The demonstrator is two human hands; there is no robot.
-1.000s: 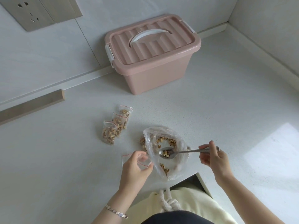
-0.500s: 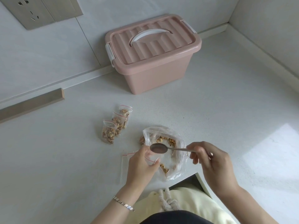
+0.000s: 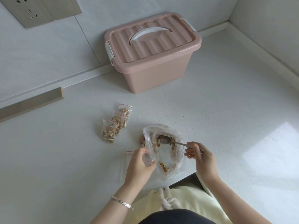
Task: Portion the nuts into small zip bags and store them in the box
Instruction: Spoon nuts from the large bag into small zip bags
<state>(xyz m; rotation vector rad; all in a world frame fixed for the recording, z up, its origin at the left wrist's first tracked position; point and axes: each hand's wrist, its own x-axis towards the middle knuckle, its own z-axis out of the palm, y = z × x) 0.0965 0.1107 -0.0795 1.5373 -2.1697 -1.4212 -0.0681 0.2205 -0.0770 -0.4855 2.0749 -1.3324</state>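
Observation:
A large clear bag (image 3: pixel 175 160) of walnut pieces lies open near the counter's front edge. My right hand (image 3: pixel 199 156) grips a metal spoon (image 3: pixel 166 140) whose bowl is down among the nuts at the bag's far side. My left hand (image 3: pixel 140 164) pinches a small red-striped zip bag (image 3: pixel 146 159) just left of the big bag. Three filled small zip bags (image 3: pixel 115 124) lie in a row to the left. The pink storage box (image 3: pixel 152 50) stands at the back with its lid on.
An empty zip bag (image 3: pixel 124 164) lies flat on the white counter (image 3: pixel 226 126), partly under my left hand. A wall with a socket plate (image 3: pixel 29 11) rises behind, and another wall closes the right corner. The counter's front edge cuts in below the big bag.
The spoon was lifted with nuts to the small bag, then came back empty. Now its bowl is back down in the big bag. My left hand stayed put.

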